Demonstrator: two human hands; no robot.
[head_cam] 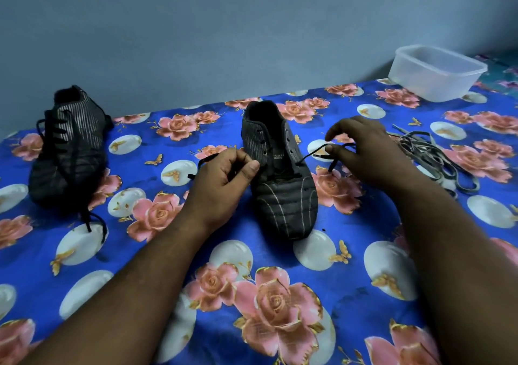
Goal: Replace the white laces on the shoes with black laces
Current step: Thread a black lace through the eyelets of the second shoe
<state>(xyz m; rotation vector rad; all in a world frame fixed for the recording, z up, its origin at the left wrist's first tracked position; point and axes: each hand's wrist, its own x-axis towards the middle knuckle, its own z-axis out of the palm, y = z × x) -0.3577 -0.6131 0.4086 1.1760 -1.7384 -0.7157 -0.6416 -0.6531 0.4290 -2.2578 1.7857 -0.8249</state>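
Head view, 1 frame: second shoe (280,174) at mid-lacing, taken as landmark. My left hand (224,179), just left of the shoe, is curled round 1 end of the black lace (308,155); my right hand (361,151), just right of it, pinches the other end near its tip between thumb and forefinger. The lace appears to cross only the lowest eyelets; the upper eyelets stand bare. Far left of the shoe lies the first shoe (70,151), already laced in black. Right of the shoe, beyond my right hand, the removed pale laces (431,154) lie in a heap; the plastic tub (437,73) sits behind them. To do this step well, I would even the 2 ends first, then feed the right tip into the next eyelet, keeping the lace flat and untwisted.
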